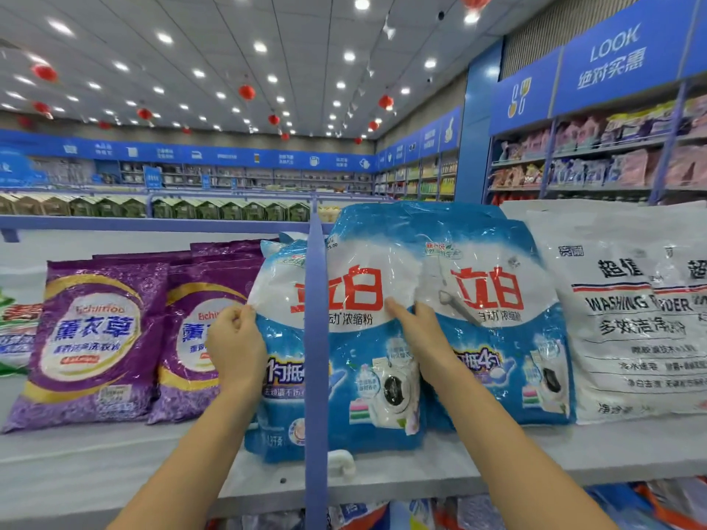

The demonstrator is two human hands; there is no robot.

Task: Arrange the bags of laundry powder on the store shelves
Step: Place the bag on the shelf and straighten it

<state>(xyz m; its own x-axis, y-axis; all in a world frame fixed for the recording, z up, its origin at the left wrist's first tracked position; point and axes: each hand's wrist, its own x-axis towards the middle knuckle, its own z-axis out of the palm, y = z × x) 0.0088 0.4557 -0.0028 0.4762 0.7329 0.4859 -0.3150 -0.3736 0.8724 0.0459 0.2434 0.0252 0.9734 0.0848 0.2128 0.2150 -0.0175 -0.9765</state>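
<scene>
A blue and white laundry powder bag (359, 338) with red characters stands upright on the white shelf (421, 476), straddling the blue upright post (316, 376). My left hand (235, 342) grips its left edge. My right hand (417, 334) holds its right edge, fingers tucked between it and a second identical blue bag (497, 319) leaning just to the right. Two purple bags (95, 342) (195, 338) lean back on the left, and a large white washing powder bag (635, 311) stands on the right.
A green and red bag (15, 330) shows at the far left edge. More packs lie on the shelf below (459, 510). Behind are rows of green boxes (153, 208) and wall shelving (597, 158) on the right.
</scene>
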